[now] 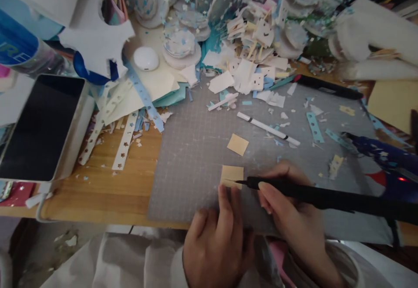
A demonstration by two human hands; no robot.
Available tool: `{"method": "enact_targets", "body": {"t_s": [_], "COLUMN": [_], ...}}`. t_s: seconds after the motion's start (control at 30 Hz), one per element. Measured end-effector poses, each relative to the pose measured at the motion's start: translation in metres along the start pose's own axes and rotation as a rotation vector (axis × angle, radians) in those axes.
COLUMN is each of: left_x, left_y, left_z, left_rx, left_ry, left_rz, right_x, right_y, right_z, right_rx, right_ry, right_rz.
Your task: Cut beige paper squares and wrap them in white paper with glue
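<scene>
Paper scraps crowd the wooden counter (98, 192) across the top of the frame, and lower centre we work on a grey cutting mat (196, 149). Our left hand (217, 240) sits curled at the lower centre, its fingertips (224, 194) pressing down the near edge of a small tan paper square (231, 175). Our right hand (290, 209), just to the right, grips a long black tool (326, 196) whose thin tip touches the square's lower edge, right beside those fingertips. We judge that closeness the main hazard: if the tip is a blade and it skips along the paper, it could nick a finger, and we cannot tell from here whether it is a blade or a nib. The square is held only at one edge, so a sideways push may turn or crease it. A second tan square (237, 144) and a white pen (267, 128) lie above, near enough to be brushed. At right, a dark blue glue gun (382, 157) shows a red glow, and our right forearm could touch it.
</scene>
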State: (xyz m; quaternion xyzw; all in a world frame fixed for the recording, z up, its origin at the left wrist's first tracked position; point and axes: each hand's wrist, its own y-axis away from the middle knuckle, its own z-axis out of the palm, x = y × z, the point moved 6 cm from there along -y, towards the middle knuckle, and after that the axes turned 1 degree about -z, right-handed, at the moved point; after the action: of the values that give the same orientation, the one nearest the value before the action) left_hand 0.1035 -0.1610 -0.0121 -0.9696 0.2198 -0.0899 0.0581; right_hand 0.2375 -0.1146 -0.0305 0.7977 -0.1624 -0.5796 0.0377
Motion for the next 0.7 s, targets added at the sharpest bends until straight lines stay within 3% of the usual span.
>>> {"method": "enact_targets", "body": {"t_s": [0.4, 0.7], "left_x": [-0.002, -0.002], "left_y": [-0.004, -0.005], "left_z": [-0.002, -0.001], "left_rx": [-0.012, -0.021], "left_ry": [0.001, 0.000], "left_rz": [0.019, 0.022], "right_x": [-0.006, -0.014], "right_y": [-0.001, 0.000], "right_z": [0.005, 0.006], "right_rx": [-0.012, -0.027], "right_ry": [0.044, 0.129], "right_rz": [-0.006, -0.089]}}
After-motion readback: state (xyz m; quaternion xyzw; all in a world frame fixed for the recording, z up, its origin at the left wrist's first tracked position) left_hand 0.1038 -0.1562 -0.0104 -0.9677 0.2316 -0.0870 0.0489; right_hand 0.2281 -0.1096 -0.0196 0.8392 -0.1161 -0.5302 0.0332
